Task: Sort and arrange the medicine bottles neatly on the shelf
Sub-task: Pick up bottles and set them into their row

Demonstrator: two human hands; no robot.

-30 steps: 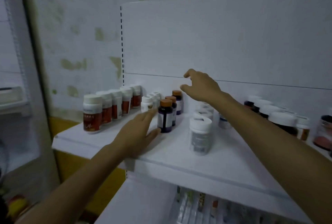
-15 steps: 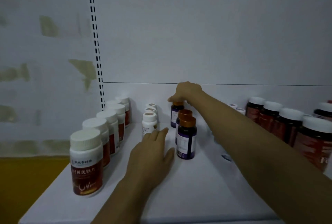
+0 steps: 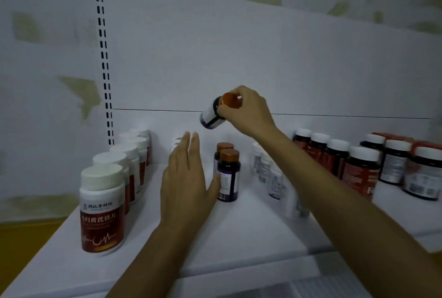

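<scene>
The right hand has its grip closed around the orange cap of a dark bottle, holding it tilted in the air above the white shelf. The left hand is flat and open, grasping nothing, its thumb touching the nearer of 2 orange-capped bottles standing upright on the shelf. A row of white-capped red-label bottles lines the left side; dark bottles stand at right.
</scene>
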